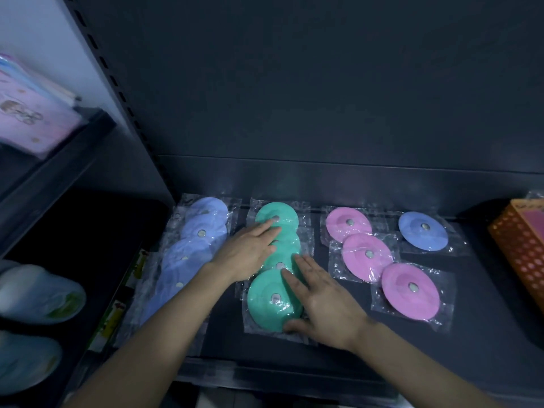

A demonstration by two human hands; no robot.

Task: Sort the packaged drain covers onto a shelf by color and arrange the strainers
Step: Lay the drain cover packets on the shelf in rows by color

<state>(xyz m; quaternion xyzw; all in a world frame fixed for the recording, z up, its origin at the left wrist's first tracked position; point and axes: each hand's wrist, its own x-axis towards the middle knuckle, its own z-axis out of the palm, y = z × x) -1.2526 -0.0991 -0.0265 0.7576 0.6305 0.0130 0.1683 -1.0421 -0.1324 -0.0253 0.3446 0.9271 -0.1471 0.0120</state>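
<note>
Left hand [247, 254] and right hand [323, 301] press flat on the green covers [276, 214], fingers [262, 229] straight, slightly spread: likely squaring that color column. 1 blue cover [424, 235] lies right of the pink covers [368, 260], apparently unsorted.

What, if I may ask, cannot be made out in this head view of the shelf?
Head view, green covers: the left hand and right hand lie over the middle of the row, so their count is uncertain.
Head view, blue row: blurred and overlapping; the left forearm crosses its near end.
Head view, orange basket: cut by the right edge; contents unclear.
</note>
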